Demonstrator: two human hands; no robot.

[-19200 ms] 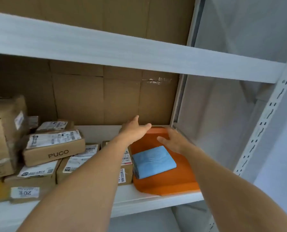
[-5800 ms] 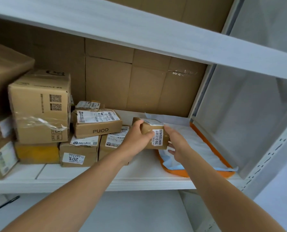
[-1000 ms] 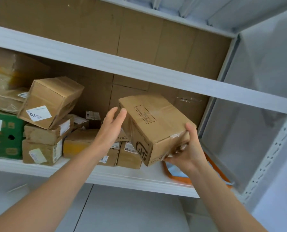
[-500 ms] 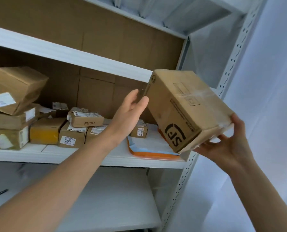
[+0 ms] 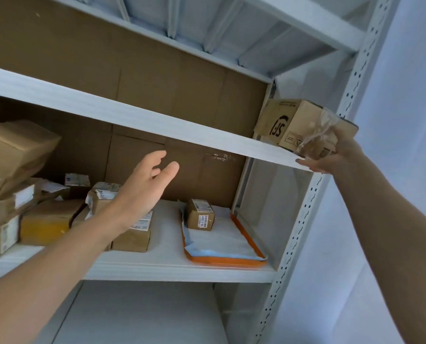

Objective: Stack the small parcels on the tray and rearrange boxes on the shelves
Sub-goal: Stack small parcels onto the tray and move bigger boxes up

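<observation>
My right hand [image 5: 331,155] grips the near end of a taped brown SF box [image 5: 294,126], which sits tilted on the right end of the upper shelf [image 5: 132,117]. My left hand [image 5: 142,192] floats free in front of the middle shelf, fingers loosely spread, holding nothing. On the middle shelf an orange tray [image 5: 250,240] carries flat blue and white parcels [image 5: 222,237] with a small brown parcel [image 5: 200,217] on top.
Several cardboard boxes [image 5: 48,219] are piled on the left of the middle shelf [image 5: 157,268], one large box [image 5: 16,150] tilted on top. A perforated white upright [image 5: 303,219] stands at the right. Brown cardboard backs the shelves.
My right hand has lifted the SF box up and onto the right end of the upper shelf. My left hand has come off the box and dropped lower.
</observation>
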